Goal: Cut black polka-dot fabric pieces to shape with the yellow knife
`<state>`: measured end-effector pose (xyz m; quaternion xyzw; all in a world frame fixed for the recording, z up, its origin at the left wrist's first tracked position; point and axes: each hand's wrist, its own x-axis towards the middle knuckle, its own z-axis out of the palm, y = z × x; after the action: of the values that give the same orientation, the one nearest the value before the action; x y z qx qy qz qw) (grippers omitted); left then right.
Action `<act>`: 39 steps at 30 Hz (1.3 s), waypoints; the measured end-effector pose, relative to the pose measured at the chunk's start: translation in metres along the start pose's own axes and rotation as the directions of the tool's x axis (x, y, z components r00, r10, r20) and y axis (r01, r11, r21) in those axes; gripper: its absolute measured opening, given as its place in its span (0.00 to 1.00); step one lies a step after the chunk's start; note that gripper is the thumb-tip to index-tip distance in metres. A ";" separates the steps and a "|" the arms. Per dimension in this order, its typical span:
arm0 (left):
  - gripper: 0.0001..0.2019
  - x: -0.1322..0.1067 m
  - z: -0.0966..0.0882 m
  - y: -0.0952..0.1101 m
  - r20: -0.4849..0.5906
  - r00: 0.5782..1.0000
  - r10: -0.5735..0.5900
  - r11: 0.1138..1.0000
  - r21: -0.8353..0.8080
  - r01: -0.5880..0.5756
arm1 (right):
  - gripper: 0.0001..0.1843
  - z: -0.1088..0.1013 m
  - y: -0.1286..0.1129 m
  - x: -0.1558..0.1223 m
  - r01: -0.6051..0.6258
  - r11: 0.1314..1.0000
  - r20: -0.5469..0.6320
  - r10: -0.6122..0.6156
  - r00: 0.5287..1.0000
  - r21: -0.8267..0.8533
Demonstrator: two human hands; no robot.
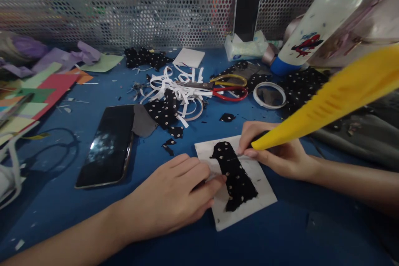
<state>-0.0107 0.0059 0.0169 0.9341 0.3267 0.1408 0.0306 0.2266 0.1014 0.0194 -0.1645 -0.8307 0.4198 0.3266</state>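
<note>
A black fabric piece with pale dots (237, 174) lies on a small white square panel (205, 149), its edges ragged. My left hand (177, 195) rests at the panel's left side with curled fingers, the index fingertip pressing the fabric's left edge. At the upper right of the panel, my right hand (280, 158) is closed in a pinch. Between its thumb and index finger sits the narrow end of a long yellow tapered tool (324, 108), which runs up out of view at the right. A thin line on the fabric near the fingertips may be its tip.
Behind the panel lie scissors (229, 91), curled white strips (170, 85), fabric scraps (163, 108) and a tape roll (269, 94). A phone (107, 149) lies left; another phone (247, 10) stands at the back. A white-and-blue bottle (314, 29) leans at right. Coloured paper (56, 87) lies far left.
</note>
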 end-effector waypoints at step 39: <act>0.17 -0.003 0.004 -0.004 -0.029 0.998 -0.056 0.998 0.005 0.056 | 0.04 0.000 -0.003 -0.003 0.063 0.997 -0.009 -0.063 0.998 0.033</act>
<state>-0.0140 0.0073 0.0120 0.9225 0.3534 0.1526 0.0272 0.2288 0.0978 0.0198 -0.1344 -0.8272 0.4221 0.3458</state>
